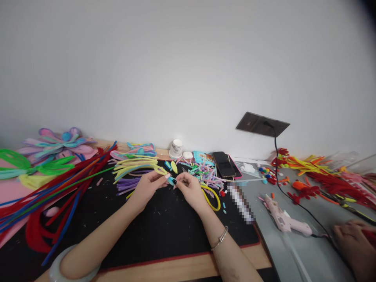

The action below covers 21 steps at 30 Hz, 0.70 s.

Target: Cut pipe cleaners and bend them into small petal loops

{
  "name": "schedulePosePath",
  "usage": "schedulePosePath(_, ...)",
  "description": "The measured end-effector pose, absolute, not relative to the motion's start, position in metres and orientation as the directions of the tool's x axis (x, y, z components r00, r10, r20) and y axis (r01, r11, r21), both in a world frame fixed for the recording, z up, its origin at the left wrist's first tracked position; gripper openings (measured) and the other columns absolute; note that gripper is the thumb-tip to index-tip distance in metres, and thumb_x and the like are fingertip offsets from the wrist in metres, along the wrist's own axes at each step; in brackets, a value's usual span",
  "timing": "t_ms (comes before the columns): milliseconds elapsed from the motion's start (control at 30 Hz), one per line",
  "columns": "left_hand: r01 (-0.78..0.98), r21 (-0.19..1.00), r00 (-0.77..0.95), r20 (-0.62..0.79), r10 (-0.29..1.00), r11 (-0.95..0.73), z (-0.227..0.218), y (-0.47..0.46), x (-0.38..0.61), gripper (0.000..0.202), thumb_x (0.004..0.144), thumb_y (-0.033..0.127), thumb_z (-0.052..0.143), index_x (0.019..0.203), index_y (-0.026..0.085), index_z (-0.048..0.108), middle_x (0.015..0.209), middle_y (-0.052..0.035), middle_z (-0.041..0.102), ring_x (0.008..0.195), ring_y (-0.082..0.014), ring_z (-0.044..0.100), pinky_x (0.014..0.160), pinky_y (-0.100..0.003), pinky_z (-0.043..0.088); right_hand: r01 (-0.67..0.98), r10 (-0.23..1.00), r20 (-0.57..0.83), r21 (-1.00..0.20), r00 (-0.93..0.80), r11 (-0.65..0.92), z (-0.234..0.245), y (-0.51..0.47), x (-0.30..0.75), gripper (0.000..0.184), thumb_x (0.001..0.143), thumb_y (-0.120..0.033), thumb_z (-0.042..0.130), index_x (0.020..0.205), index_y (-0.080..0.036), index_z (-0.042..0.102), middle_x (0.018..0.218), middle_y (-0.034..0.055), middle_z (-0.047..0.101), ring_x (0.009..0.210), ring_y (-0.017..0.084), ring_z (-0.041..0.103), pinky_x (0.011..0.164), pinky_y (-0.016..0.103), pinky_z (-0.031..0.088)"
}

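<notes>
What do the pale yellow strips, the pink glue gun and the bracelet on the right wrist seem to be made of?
Pale yellow strips: probably fuzzy chenille, matte, judging by their thick, soft look; any wire core is hidden.
Glue gun: likely hard plastic, given its smooth, moulded-looking body.
Bracelet: seemingly polished metal, from its thin band and silvery shine; which metal stays open.

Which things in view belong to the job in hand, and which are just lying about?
Likely in use:
blue piece, pinched between left hand and right hand
yellow stems, beside the left hand
cut bits, beyond the right hand

Seemingly just lying about:
cup
black phone
packet
</notes>
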<state>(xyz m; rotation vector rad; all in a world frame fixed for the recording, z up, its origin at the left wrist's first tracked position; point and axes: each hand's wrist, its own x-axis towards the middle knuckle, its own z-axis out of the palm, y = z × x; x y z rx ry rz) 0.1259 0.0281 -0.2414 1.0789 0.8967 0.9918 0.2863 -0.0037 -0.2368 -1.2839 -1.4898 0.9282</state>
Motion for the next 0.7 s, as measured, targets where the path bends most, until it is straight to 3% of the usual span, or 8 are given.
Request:
schedulePosePath(333, -0.066, 0.98, 0.309, -0.16, 0.938, 0.189, -0.2381, 0.0276, 0.1254, 0.031, 0.065, 0.043, 0.068, 0.071, 0.012, 0.067, 0.066, -0.0019, 0.063, 0.066, -0.0138, 0.06, 0.072, -0.029, 0.052, 0.376, 0.982, 0.186, -0.912, 0.02, 0.165, -0.2364, -0.0042, 0.2879, 0.006, 0.075, -0.019, 0.057, 0.069, -0.017, 0.056, 0.062, -0.0024, 0.056, 0.054, 0.01, 0.046, 0.051, 0.021, 0.033)
schedulePosePath(533, 0.001, 0.987, 0.353, -0.15, 0.924, 0.16, -0.2402, 0.0293, 0.1264, 0.027, 0.065, 0.039, 0.068, 0.067, 0.012, 0.065, 0.062, -0.0009, 0.062, 0.062, -0.0134, 0.059, 0.068, -0.028, 0.051, 0.327, 0.977, 0.203, -0.93, 0.069, 0.17, -0.232, -0.0057, 0.2876, 0.011, 0.079, -0.021, 0.051, 0.069, -0.017, 0.054, 0.067, -0.0005, 0.061, 0.059, 0.012, 0.051, 0.056, 0.022, 0.038)
schedulePosePath(700, 0.063, 0.988, 0.385, -0.152, 0.91, 0.139, -0.239, 0.0276, 0.1273, 0.025, 0.066, 0.037, 0.066, 0.066, 0.012, 0.06, 0.057, 0.0006, 0.06, 0.055, -0.012, 0.057, 0.059, -0.025, 0.049, 0.297, 0.974, 0.208, -0.939, 0.091, 0.173, -0.2345, -0.0063, 0.2871, 0.013, 0.08, -0.022, 0.051, 0.069, -0.017, 0.053, 0.064, -0.0017, 0.06, 0.051, 0.009, 0.045, 0.051, 0.02, 0.034)
